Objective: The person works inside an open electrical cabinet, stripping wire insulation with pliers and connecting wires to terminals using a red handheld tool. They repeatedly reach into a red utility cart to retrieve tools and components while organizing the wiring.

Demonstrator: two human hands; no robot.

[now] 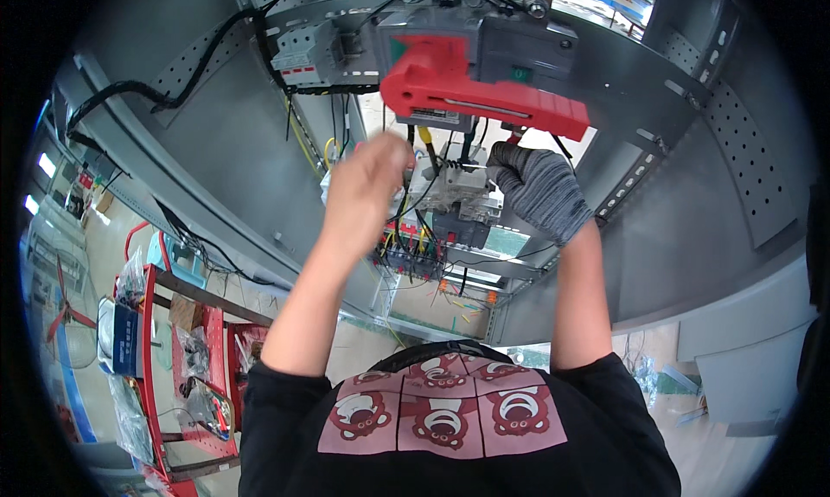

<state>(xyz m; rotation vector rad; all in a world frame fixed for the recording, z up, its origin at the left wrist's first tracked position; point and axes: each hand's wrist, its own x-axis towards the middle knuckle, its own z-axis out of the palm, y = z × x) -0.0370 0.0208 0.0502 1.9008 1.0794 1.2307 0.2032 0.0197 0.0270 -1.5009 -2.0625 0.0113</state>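
Note:
My left hand (372, 185) is bare and smeared by motion. It is raised beside black and yellow-marked cables (426, 137) under a large switch; its fingers cannot be made out. My right hand (540, 190), in a grey knitted glove, is closed at the right of the same cables. A thin pale rod (474, 166) sticks out from its fingertips toward the left, next to a black coiled piece (451, 163). Above both hands is the grey switch body (527, 51) with its big red handle (493, 97). Below the rod sits a clear-covered breaker (458, 188).
Grey cabinet walls (225, 142) and perforated rails (752, 164) enclose the work on both sides. A small white breaker (309, 56) is at upper left. Lower down hang loose wires and a terminal row (411, 259). A red trolley (151, 359) with parts stands outside at left.

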